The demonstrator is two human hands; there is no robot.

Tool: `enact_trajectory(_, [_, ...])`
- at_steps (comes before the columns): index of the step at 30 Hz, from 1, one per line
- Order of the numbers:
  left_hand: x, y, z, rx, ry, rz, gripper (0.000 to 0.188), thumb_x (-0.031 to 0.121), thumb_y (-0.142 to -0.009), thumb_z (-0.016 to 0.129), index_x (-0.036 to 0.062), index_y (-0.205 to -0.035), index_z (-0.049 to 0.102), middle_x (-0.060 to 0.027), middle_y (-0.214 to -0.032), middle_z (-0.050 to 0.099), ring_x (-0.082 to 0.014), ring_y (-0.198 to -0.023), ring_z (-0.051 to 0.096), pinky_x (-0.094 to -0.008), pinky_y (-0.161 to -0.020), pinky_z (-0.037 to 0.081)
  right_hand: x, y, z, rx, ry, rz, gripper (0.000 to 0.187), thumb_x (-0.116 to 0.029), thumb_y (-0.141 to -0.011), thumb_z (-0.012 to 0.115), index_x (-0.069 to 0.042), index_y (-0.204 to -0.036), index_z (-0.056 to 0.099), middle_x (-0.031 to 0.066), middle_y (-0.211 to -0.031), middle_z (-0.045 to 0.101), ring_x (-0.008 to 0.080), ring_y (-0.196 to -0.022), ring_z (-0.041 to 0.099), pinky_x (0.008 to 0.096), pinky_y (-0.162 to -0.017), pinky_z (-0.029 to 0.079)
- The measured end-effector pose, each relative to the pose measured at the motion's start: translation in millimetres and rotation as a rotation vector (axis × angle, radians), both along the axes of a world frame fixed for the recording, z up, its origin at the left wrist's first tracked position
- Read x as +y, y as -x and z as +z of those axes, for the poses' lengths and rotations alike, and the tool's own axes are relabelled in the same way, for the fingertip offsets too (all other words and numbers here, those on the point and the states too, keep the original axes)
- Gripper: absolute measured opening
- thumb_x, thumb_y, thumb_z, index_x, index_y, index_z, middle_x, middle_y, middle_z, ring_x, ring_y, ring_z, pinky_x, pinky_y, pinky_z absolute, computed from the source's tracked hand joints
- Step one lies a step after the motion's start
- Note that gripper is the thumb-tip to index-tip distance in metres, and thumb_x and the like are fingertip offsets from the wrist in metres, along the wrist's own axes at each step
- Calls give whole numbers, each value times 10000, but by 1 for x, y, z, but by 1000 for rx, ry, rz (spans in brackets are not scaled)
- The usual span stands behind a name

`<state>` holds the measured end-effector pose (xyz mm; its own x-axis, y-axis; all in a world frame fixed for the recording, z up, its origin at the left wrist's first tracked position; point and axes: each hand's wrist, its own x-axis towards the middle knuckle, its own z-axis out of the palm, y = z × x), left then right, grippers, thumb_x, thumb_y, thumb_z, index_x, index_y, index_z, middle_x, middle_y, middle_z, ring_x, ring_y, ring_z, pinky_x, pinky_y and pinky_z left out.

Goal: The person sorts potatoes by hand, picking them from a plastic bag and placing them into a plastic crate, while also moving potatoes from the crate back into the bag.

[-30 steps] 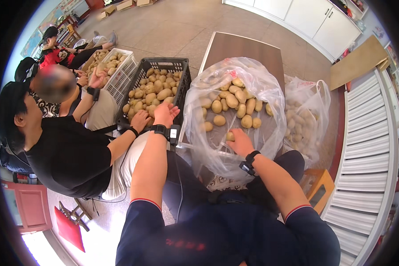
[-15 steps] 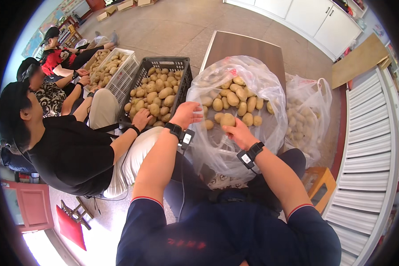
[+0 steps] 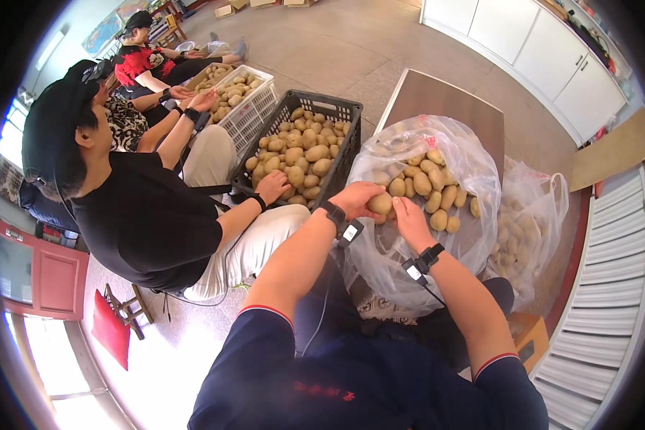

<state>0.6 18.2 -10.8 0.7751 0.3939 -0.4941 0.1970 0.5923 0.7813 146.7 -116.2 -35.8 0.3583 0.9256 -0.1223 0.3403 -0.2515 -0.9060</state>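
A tan potato (image 3: 380, 203) is held up between my two hands over the near side of an open clear plastic bag (image 3: 365, 247). My left hand (image 3: 358, 200) is closed round its left side. The fingers of my right hand (image 3: 413, 223) are bent and press against its right side. Just beyond my hands, several loose potatoes (image 3: 421, 183) lie in a heap in the bag, which rests on a brown board-topped table (image 3: 448, 100). Each of my wrists wears a black strap with a small white-labelled box.
A black crate (image 3: 351, 115) of potatoes stands left of the bag, with a seated co-worker's hand (image 3: 272, 186) in it. White crates (image 3: 265, 97) of potatoes and more seated people are farther left. A filled clear bag (image 3: 516, 229) stands right, near a white radiator (image 3: 602, 265).
My left hand has come in from the left and taken hold of the potato that my right hand held alone. My view has swung left. The nearest co-worker's far hand has risen.
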Motion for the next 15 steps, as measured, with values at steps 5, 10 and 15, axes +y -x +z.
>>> enact_trajectory(5, [27, 20, -10, -68, 84, 312, 249, 241, -974, 531, 44, -1127, 546, -116, -1084, 618, -242, -910, 650, -395, -675, 583, -2, 7, 3, -523, -105, 91, 388, -214, -861, 634, -19, -1187, 557, 174, -1174, 587, 386, -1066, 556, 455, -874, 469])
enact_trajectory(10, [54, 37, -30, -155, 207, 573, 272, 235, -984, 510, 60, -1192, 506, -122, -1125, 616, -269, -990, 628, -436, -746, 575, -10, -1, -17, -837, -145, 217, 511, -134, -786, 681, -69, -1261, 504, 136, -1322, 494, 397, -1144, 500, 470, -896, 473])
enact_trajectory(15, [70, 64, -42, -259, 198, 896, 279, 222, -996, 468, 58, -1217, 515, -116, -1153, 615, -283, -1020, 624, -442, -760, 578, -15, 4, -16, -896, -64, 274, 481, -116, -752, 680, -93, -1209, 534, 136, -1226, 506, 375, -1042, 545, 475, -846, 499])
